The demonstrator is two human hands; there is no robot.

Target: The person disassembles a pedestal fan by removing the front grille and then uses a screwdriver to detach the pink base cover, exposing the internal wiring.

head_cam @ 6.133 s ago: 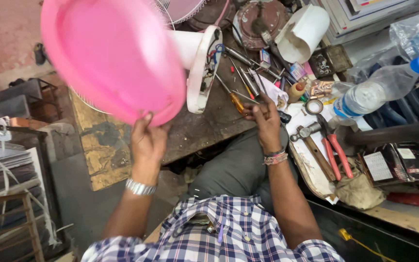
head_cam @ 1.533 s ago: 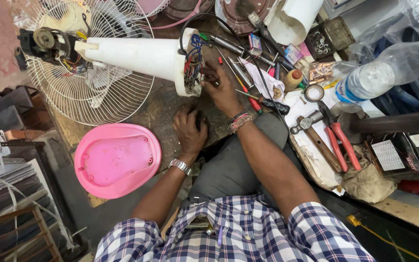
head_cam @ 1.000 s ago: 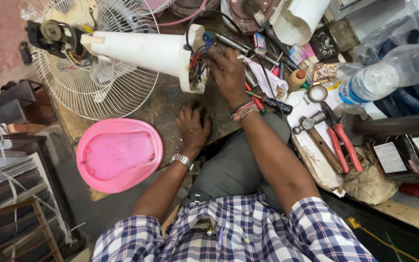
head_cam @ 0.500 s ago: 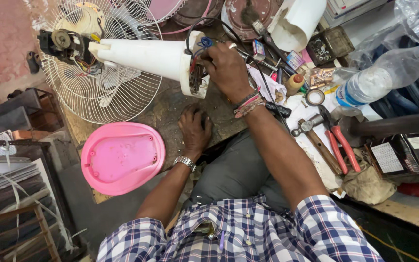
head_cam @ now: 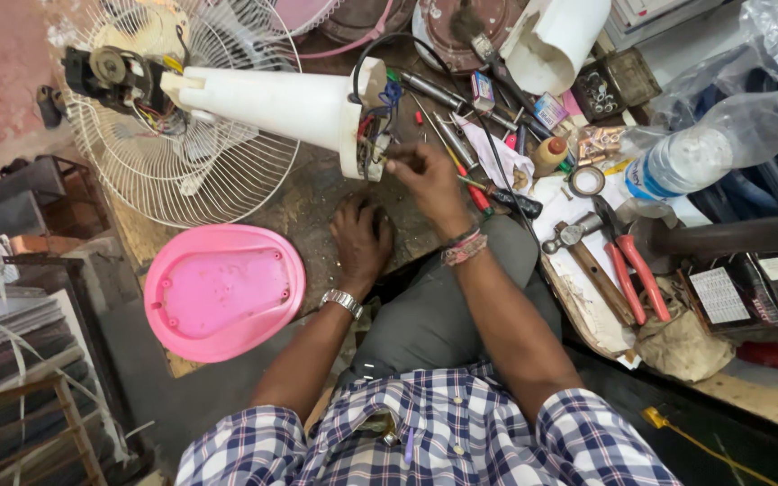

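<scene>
Fan stand (head_cam: 272,103) shifted right, wide end rightward.

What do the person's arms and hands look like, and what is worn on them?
Both arms are bare below short blue, white and dark checked sleeves. The left hand has a silver metal watch at the wrist. The right hand has pink and red thread bands at the wrist.

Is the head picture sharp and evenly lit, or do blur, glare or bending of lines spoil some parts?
Head view: soft, even daylight with no hard shadows; the white fan housing is bright but keeps its shape; the right hand at its open end and the left hand on the bench look sharp; straight lines bow near the edges from the wide lens; the plastic bottle shows mild glare.
</scene>
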